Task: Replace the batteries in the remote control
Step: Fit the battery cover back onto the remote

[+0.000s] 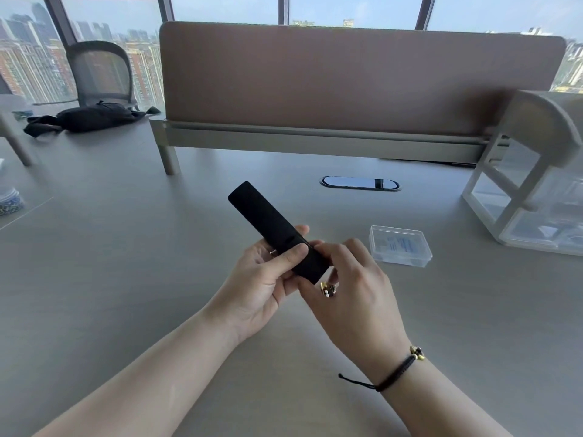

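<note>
Both hands are working just above the desk [126, 263]: the left hand [265, 279] is wrapping its fingers round the black remote control [271, 225], thumb lying across its back, while the right hand [350, 279] is pinching the near end and tucking a gold-tipped battery [328, 289] under its curled fingers. Judging by this, the cover is being slid, so the left should be clamping firmly while the right is pushing straight along the body. Beyond the right hand, a clear plastic box [400, 250] is sitting.
</note>
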